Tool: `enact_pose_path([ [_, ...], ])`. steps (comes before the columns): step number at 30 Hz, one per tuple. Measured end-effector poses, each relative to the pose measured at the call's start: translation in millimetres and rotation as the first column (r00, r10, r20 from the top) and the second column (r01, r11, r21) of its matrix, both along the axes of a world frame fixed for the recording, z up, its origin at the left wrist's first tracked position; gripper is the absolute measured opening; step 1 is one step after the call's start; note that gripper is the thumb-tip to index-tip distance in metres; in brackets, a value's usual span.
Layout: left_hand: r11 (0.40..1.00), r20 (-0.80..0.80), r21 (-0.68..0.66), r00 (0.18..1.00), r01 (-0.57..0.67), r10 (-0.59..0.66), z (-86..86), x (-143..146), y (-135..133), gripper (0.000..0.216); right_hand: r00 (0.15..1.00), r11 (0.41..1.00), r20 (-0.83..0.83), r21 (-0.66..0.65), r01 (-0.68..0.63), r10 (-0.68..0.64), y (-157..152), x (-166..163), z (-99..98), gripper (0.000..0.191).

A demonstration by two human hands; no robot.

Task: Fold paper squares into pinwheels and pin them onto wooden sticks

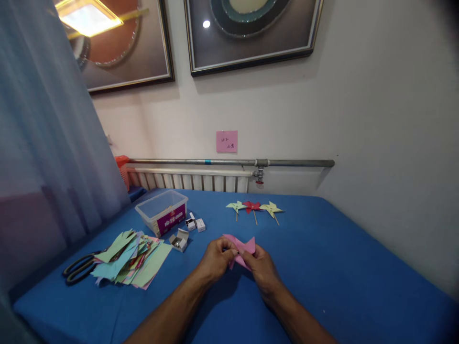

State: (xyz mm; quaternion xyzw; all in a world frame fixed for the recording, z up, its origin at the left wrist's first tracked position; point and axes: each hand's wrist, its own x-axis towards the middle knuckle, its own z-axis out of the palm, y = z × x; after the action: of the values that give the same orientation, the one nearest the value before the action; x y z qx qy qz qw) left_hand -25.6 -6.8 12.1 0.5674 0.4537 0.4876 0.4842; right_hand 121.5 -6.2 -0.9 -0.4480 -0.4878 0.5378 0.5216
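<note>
Lower centre of frame: my left hand (214,262) and right hand (265,271) both pinch the pink paper (248,246); uneven pull could tear it.

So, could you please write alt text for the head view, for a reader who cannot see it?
A person's left hand and right hand hold folded pink paper over a blue table. Three pinwheels on sticks lie beyond; to the left are a plastic tub, small boxes, paper pieces and scissors.

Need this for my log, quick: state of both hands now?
Left hand: closed, pinching the pink paper.
Right hand: closed, holding the same pink paper.
</note>
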Motion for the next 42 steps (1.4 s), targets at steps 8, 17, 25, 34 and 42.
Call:
enact_pose_path([
  [8, 0.996, -0.06, -0.022, 0.995, -0.084, 0.083, 0.7, 5.3, -2.8, 0.014, 0.999, 1.0, 0.043, 0.021, 0.004, -0.005, 5.5, 1.2, -7.0, 0.037],
  [17, 0.985, -0.151, 0.019, 0.974, -0.17, 0.171, -3.3, 6.5, -1.3, 0.011, 0.999, 1.0, 0.037, 0.011, -0.016, 0.015, 5.4, 0.9, -8.9, 0.038],
  [25, 0.987, -0.164, 0.027, 0.973, -0.157, 0.16, -3.5, 5.9, -1.6, 0.009, 0.999, 0.998, 0.026, 0.056, -0.028, 0.027, 16.1, 1.6, -22.9, 0.044],
  [34, 0.985, -0.166, 0.05, 0.972, -0.163, 0.169, -0.6, 5.6, -3.1, 0.007, 0.997, 0.996, 0.069, 0.08, -0.04, 0.034, 12.8, 4.4, -17.4, 0.038],
  [42, 0.985, -0.188, 0.032, 0.967, -0.167, 0.17, 2.7, 5.0, -3.9, 0.007, 0.995, 0.995, 0.068, 0.059, -0.076, 0.072, 16.0, 5.2, -19.3, 0.043],
])
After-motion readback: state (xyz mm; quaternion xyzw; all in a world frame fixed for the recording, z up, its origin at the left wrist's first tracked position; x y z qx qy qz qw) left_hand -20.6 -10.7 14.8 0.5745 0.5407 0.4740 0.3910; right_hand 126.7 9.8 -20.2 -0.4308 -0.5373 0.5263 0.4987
